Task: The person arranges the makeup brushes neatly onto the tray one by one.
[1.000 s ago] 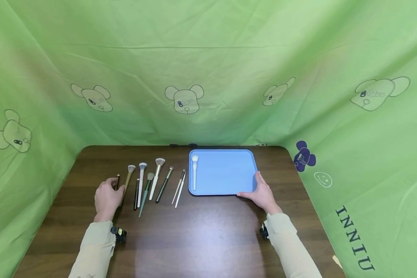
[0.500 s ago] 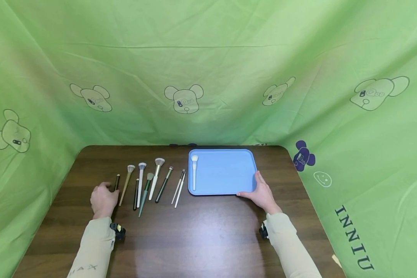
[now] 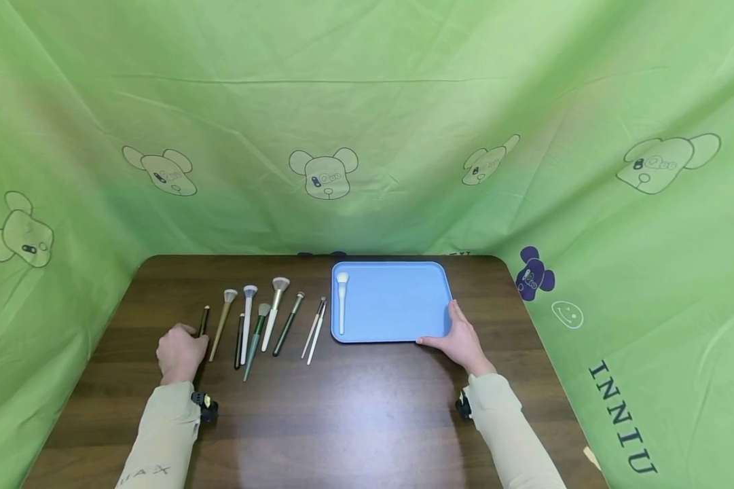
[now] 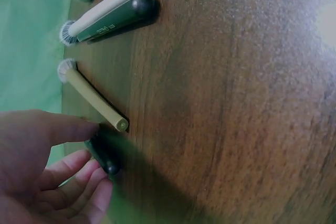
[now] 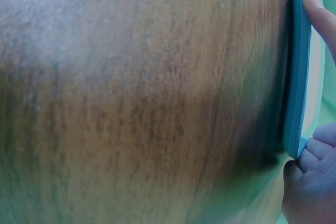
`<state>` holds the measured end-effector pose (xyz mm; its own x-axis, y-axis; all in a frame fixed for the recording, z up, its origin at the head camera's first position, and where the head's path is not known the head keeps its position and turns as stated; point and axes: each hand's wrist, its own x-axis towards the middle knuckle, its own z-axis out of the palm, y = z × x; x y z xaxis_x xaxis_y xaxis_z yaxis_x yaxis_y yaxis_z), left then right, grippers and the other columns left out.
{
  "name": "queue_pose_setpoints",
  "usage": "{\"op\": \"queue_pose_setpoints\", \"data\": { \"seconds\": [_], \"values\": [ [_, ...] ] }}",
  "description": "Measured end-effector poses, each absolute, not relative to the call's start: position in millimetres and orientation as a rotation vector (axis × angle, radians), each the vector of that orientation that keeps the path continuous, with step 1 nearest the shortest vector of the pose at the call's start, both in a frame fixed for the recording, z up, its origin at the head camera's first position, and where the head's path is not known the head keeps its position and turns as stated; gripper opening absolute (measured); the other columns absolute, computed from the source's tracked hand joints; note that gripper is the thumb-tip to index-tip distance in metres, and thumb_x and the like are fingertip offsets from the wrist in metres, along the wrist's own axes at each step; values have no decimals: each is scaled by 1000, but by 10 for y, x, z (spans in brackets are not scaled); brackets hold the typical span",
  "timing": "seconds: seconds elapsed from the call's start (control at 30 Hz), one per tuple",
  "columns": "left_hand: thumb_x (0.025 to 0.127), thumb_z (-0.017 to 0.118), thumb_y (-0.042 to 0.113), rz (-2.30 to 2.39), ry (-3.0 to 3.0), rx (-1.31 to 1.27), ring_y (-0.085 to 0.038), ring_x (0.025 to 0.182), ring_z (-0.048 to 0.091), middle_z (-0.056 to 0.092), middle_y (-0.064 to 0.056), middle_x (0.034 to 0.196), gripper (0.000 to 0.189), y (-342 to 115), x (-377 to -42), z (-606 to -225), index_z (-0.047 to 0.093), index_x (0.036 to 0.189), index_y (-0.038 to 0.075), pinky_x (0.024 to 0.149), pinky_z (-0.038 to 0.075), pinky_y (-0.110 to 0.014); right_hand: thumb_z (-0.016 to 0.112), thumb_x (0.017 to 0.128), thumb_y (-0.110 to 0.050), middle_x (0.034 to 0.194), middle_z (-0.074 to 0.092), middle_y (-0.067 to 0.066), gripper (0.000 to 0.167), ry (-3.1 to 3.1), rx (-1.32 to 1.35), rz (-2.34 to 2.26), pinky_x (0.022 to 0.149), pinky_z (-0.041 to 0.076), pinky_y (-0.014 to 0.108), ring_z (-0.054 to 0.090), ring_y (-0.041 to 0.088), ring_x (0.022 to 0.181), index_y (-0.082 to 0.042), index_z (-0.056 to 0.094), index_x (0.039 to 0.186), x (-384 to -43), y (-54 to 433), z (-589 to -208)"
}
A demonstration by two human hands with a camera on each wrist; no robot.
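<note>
Dark brush (image 3: 204, 322) toward left edge of worktop (image 3: 367, 414) looks light, slick, so grip mid-handle; left hand (image 3: 180, 353) pinches it, spread right hand (image 3: 462, 345) touches tray (image 3: 397, 302).

Looks like grained, glossy wood on the table (image 3: 354, 421); like smooth plastic on the tray (image 3: 397, 302); like creased cloth across the curtain (image 3: 232, 102); smooth along the dark brush (image 4: 104, 157).
</note>
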<state>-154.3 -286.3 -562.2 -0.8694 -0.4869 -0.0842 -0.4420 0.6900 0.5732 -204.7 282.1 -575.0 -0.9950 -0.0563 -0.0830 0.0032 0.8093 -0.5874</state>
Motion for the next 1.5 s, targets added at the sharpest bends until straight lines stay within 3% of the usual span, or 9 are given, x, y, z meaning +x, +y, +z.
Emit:
{"op": "queue_pose_setpoints", "data": {
  "seconds": [0.2, 0.43, 0.7, 0.97, 1.2, 1.5],
  "values": [
    [91, 64, 21, -897, -2893, 781, -58, 93, 60, 65, -35, 102, 27, -2884, -1543, -5622, 69, 98, -5, 72, 51, -62, 88, 70, -58, 164, 12, 28, 134, 2889, -35, -959, 117, 24, 52, 18, 41, 150, 12, 14, 157, -2030, 2818, -5742],
    [88, 63, 22, -902, -2923, 796, -56, 90, 62, 67, -34, 100, 30, -2855, -1541, -5591, 71, 99, -5, 67, 52, -59, 88, 70, -58, 164, 12, 29, 133, 2885, -33, -986, 117, 23, 53, 18, 42, 150, 11, 14, 157, -2015, 2827, -5742],
    [88, 67, 21, -885, -2874, 720, -56, 86, 63, 67, -34, 97, 31, -2831, -1539, -5628, 70, 97, -8, 66, 51, -61, 89, 71, -58, 165, 11, 28, 133, 2879, -33, -983, 117, 23, 54, 17, 42, 150, 11, 14, 157, -2015, 2836, -5719],
    [83, 73, 19, -862, -2790, 707, -52, 75, 64, 69, -29, 85, 26, -2828, -1545, -5636, 72, 85, -7, 60, 50, -60, 89, 71, -55, 165, 11, 28, 131, 2872, -36, -992, 117, 24, 54, 18, 42, 150, 11, 15, 157, -2024, 2816, -5694],
    [83, 72, 19, -864, -2750, 711, -54, 80, 64, 70, -29, 90, 29, -2803, -1608, -5564, 72, 94, -8, 65, 49, -61, 90, 71, -53, 164, 12, 29, 129, 2887, -49, -1002, 116, 25, 55, 19, 44, 149, 12, 17, 156, -2035, 2820, -5705],
    [85, 71, 17, -867, -2651, 660, -47, 83, 68, 74, -19, 89, 27, -2699, -1666, -5431, 75, 101, -4, 68, 49, -58, 89, 71, -55, 165, 11, 27, 131, 2872, -44, -1004, 117, 24, 53, 18, 42, 150, 10, 14, 157, -2043, 2831, -5752]
  ]
}}
